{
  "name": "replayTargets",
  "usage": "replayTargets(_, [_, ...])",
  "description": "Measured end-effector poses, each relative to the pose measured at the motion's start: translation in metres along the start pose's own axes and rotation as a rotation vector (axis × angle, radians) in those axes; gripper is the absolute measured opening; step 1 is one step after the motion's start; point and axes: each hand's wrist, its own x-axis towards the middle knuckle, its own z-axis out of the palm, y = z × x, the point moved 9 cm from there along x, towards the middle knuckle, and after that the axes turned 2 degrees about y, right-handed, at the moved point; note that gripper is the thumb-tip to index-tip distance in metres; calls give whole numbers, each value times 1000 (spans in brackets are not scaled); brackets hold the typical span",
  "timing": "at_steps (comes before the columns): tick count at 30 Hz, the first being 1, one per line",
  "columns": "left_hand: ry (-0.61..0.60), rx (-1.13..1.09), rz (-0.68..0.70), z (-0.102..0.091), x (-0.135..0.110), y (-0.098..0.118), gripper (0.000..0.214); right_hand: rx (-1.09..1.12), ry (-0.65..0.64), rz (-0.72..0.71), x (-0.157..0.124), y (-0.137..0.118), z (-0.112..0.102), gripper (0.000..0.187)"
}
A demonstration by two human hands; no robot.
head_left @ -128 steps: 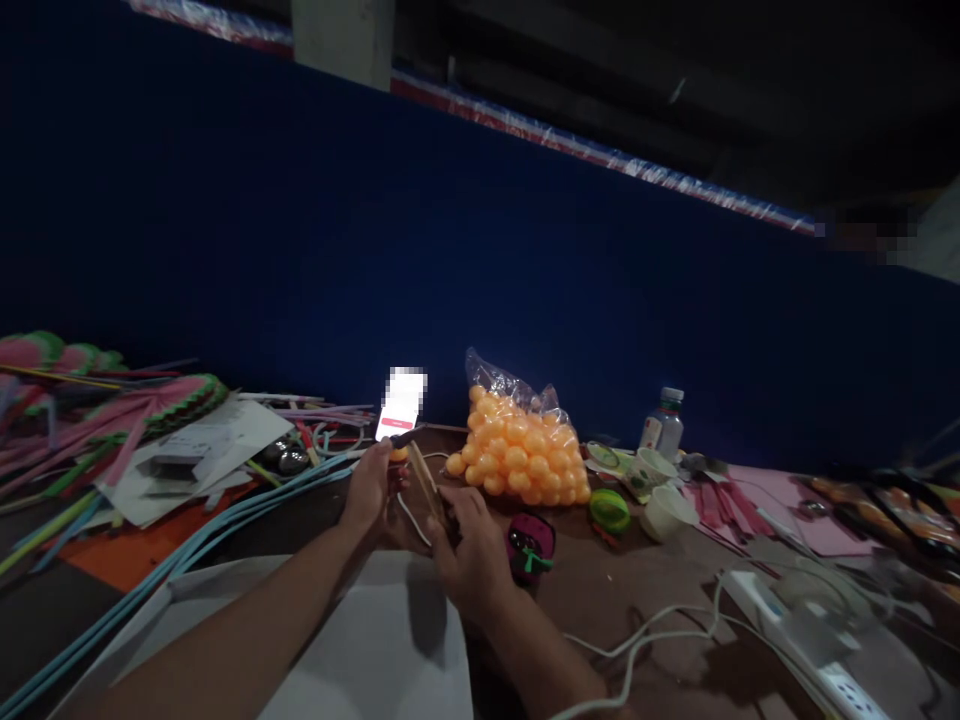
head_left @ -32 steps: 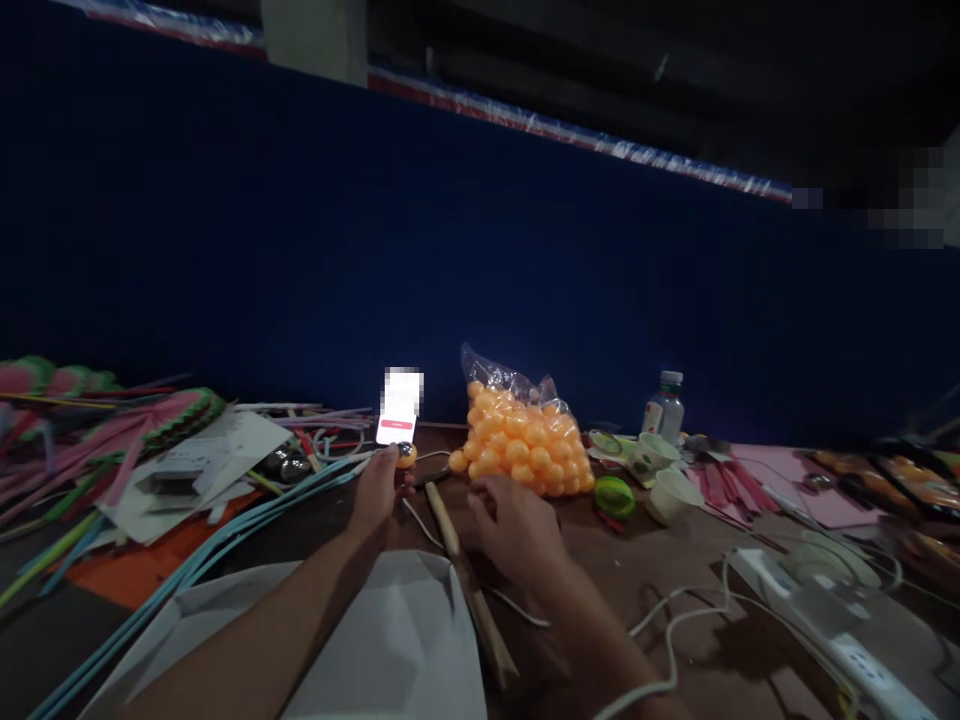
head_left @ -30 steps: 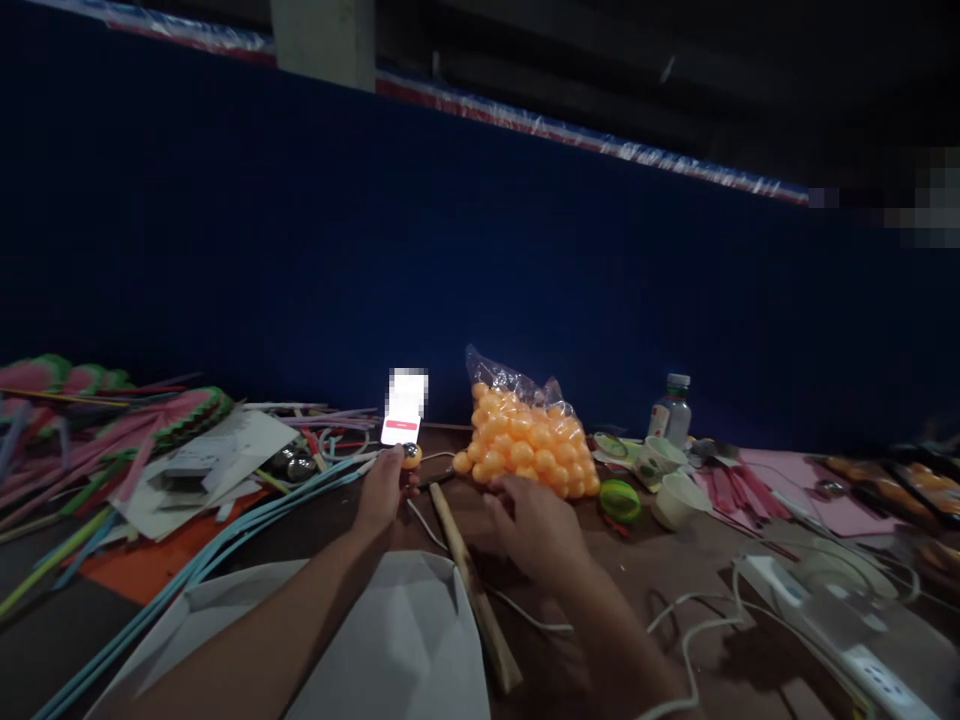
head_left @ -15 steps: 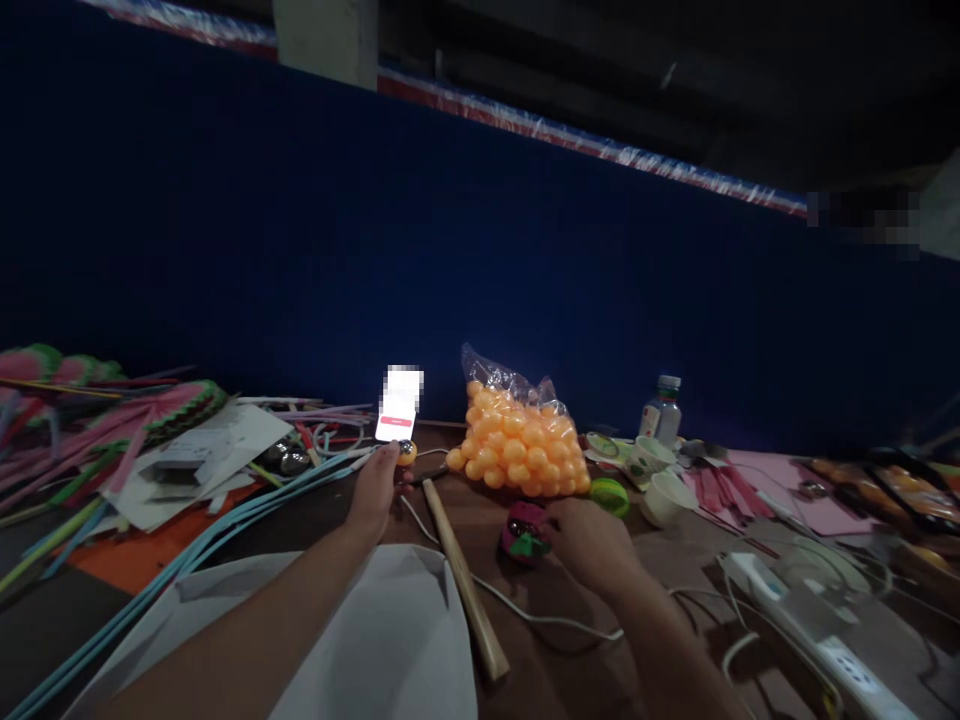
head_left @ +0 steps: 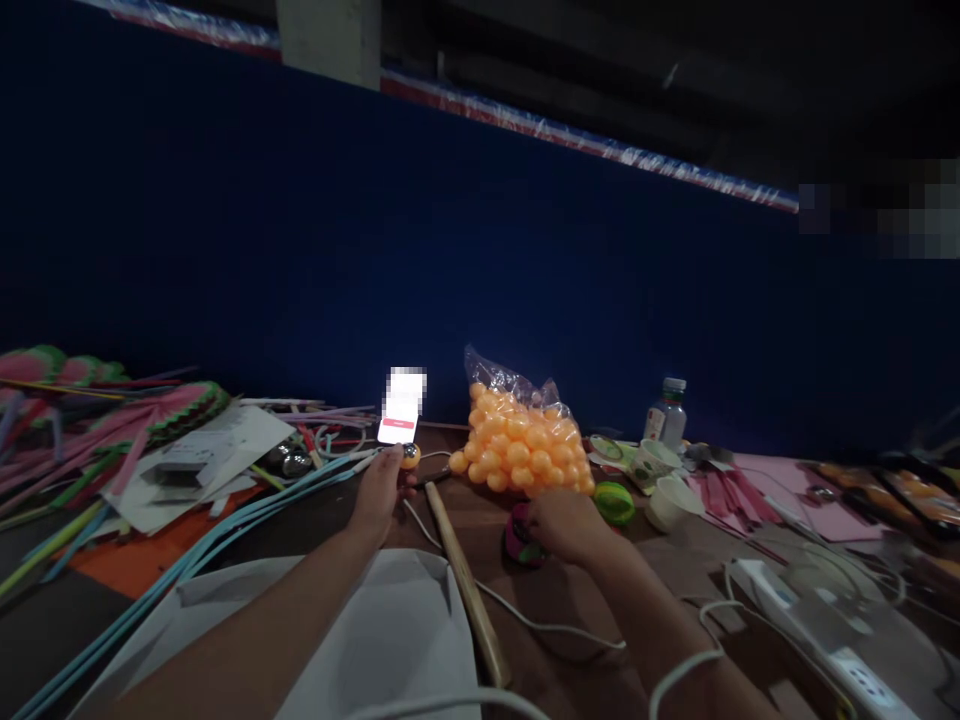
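We have our left hand [head_left: 377, 490] with thumb and fingers closed around an orange ball with a dark, shiny cap [head_left: 410, 457], just in front of the lit phone [head_left: 397, 428]. Over on the other side, our right hand [head_left: 566, 522] has its fingers bent down at the small purple container [head_left: 516, 540], hiding part of it; whether they pinch anything, we can't tell. Between our hands lies the wooden stick [head_left: 466, 580], slanting along the brown table [head_left: 577, 670]. Behind the container we see the clear bag of orange balls [head_left: 517, 450], with the green striped object [head_left: 614, 503] just beside it.
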Motion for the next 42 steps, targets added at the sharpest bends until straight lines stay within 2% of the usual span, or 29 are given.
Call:
replayTargets(6, [-10, -2, 12, 0, 1, 0, 41, -42, -30, -114, 12, -8, 5, 17])
replayTargets(11, [-7, 4, 2, 0, 0, -1, 41, -82, -54, -148, 15, -14, 7, 18])
replayTargets(22, [-20, 7, -18, 1, 1, -3, 42, -134, -99, -205, 13, -21, 6, 21])
replayTargets(32, [-15, 27, -30, 1, 1, -4, 43, -130, -110, -176, 20, -19, 13, 17])
replayTargets(39, [-26, 1, -50, 1, 4, -9, 40, -13, -20, -158, 7, -2, -3, 14])
replayTargets(42, [-26, 7, -69, 0, 6, -12, 38, 179, 167, -85, 0, 15, -25, 15])
